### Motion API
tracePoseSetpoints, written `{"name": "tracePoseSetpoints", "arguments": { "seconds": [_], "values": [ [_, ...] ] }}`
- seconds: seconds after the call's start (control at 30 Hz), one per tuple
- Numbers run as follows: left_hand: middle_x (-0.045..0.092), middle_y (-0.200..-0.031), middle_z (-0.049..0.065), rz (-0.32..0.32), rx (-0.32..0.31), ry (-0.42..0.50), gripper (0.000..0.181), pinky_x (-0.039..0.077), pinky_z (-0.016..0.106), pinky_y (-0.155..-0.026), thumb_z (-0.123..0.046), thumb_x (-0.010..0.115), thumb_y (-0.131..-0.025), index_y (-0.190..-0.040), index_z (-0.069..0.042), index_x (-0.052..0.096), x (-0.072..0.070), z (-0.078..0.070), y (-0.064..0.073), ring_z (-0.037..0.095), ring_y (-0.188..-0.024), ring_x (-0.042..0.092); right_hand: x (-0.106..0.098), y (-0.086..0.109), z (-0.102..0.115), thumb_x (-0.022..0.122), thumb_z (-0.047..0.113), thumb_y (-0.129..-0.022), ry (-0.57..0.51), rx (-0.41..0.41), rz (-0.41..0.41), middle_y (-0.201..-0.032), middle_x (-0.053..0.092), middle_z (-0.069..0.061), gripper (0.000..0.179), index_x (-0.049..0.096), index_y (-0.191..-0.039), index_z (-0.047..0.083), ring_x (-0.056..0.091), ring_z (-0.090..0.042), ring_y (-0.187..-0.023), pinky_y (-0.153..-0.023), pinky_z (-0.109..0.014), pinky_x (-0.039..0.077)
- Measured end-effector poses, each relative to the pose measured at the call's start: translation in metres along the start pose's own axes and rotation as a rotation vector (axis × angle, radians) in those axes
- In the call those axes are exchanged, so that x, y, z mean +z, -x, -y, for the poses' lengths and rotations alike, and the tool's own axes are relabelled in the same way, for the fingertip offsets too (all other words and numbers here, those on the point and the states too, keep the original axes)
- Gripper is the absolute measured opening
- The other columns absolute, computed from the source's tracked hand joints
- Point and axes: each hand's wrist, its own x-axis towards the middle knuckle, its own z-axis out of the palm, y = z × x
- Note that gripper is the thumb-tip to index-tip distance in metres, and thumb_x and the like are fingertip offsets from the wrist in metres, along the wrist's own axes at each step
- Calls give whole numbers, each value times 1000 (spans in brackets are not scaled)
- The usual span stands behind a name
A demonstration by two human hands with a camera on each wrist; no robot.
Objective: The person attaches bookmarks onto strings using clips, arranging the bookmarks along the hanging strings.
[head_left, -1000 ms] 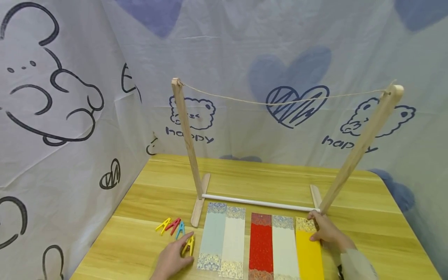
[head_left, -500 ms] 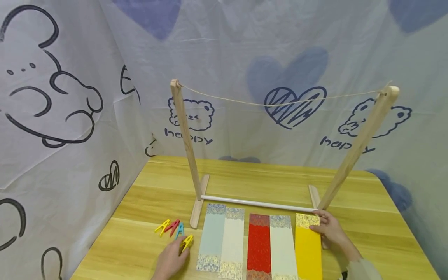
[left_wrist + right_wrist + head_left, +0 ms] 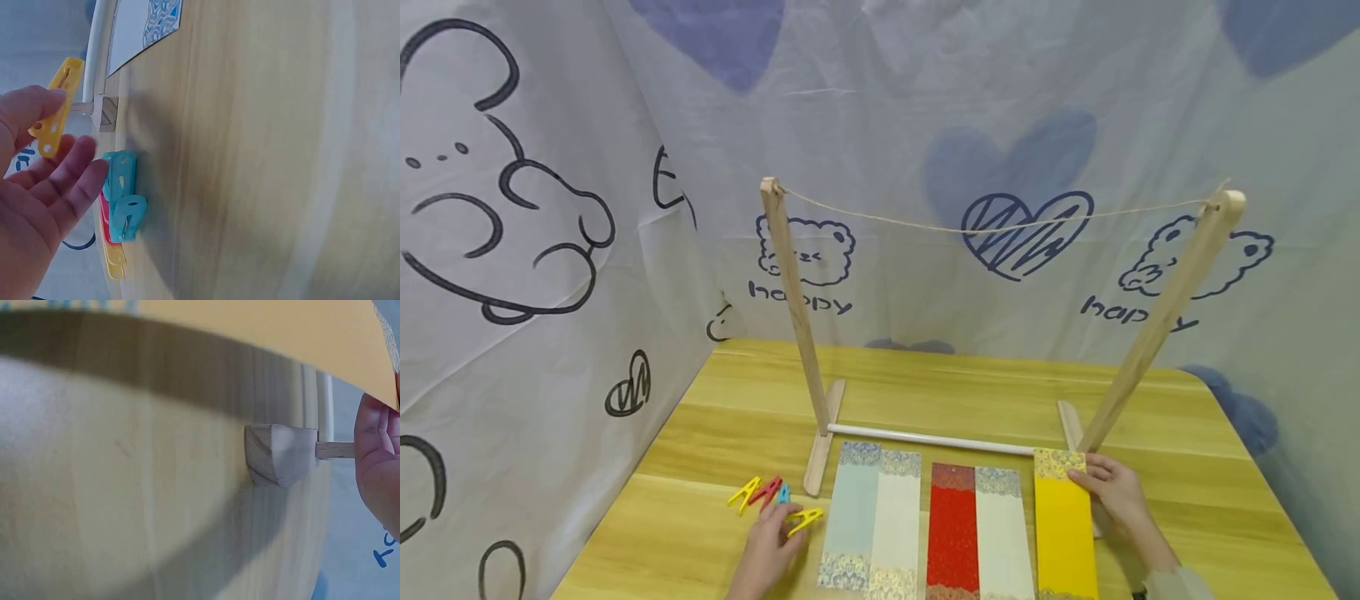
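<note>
My left hand [image 3: 767, 546] pinches a yellow clothespin [image 3: 61, 106] between thumb and fingers, raised off the table. Beside that hand lie a blue clothespin [image 3: 122, 197], a red one [image 3: 765, 492] and another yellow one [image 3: 744, 493]. At the right, my right hand [image 3: 1122, 500] grips the upper right edge of a yellow paper strip [image 3: 1064, 533] with a patterned top. In the right wrist view the strip [image 3: 250, 325] stands lifted off the table, its shadow beneath. Most of the right hand's fingers are hidden behind the paper.
A wooden frame [image 3: 797, 308] with a string [image 3: 958, 229] across its top and a white rod [image 3: 932, 439] below stands behind the strips. Pale blue [image 3: 852, 512], cream [image 3: 897, 517], red [image 3: 953, 529] and whitish [image 3: 1002, 525] strips lie in a row on the table [image 3: 670, 500].
The yellow strip has come up off the table in my right hand, now overlapping the rod's right end. My left hand has lifted the yellow clothespin and turned it sideways.
</note>
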Motion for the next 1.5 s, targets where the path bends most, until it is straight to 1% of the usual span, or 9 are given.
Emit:
{"name": "tracePoseSetpoints", "arguments": {
  "seconds": [0.2,0.43,0.63,0.73,0.87,0.93,1.13,1.3,1.5],
  "values": [
    [45,-77,0,-73,66,-23,30,43,20,-53,-1,71,-73,-102,0,61,0,-2,-2,5,-61,44,-1,2,9,64,12,-83,1,-20,-36,-74,59,16,47,43,-116,-15,56,-1,-69,-63,-19,49],
    [53,-77,1,-57,11,-1,39,42,20,-51,-7,71,-74,-107,6,55,-6,-10,-4,10,-62,48,-1,3,19,61,16,-86,36,-36,-31,-74,57,19,56,36,-122,-18,54,1,-68,-61,-18,48],
    [55,-73,1,-76,-19,27,36,42,20,-49,-9,73,-72,-103,4,59,-8,-12,-6,10,-63,50,-2,4,28,61,17,-86,-12,-77,-24,-76,59,18,56,36,-122,-18,56,1,-69,-61,-18,49],
    [53,-70,0,-99,-13,48,34,42,20,-48,-8,73,-71,-101,3,60,-8,-14,-7,9,-61,49,-8,-8,14,63,18,-85,-76,-136,-2,-78,62,14,46,47,-115,-12,58,-2,-70,-60,-20,50],
    [52,-68,-1,-144,31,81,31,44,20,-50,-8,74,-71,-97,3,61,-7,-16,-7,7,-60,48,-22,-42,-25,64,16,-84,-183,-205,17,-82,65,8,17,63,-101,11,60,-5,-70,-59,-21,51],
    [51,-67,-2,-166,51,108,30,46,21,-53,-9,74,-71,-96,3,62,-6,-16,-9,6,-61,48,-28,-59,-43,63,12,-84,-247,-238,26,-85,66,4,16,66,-100,14,61,-7,-71,-59,-22,51],
    [56,-69,-1,-216,83,184,29,50,24,-60,-7,75,-70,-94,4,63,-5,-20,-9,7,-63,52,-32,-70,-50,62,8,-84,-304,-311,25,-88,67,0,23,63,-107,9,62,-10,-75,-60,-22,52],
    [61,-76,5,-215,51,232,32,51,27,-65,-6,74,-70,-96,6,63,-8,-27,-8,10,-67,56,-37,-76,-53,64,9,-82,-303,-349,-23,-88,67,-1,36,53,-116,5,62,-11,-74,-56,-22,51],
    [63,-85,12,-220,41,315,33,51,24,-67,-4,74,-70,-99,8,62,-10,-37,-9,11,-70,59,-47,-92,-64,66,7,-80,-324,-408,-93,-93,65,-11,34,53,-111,-3,62,-16,-75,-56,-26,52]
  ]
}}
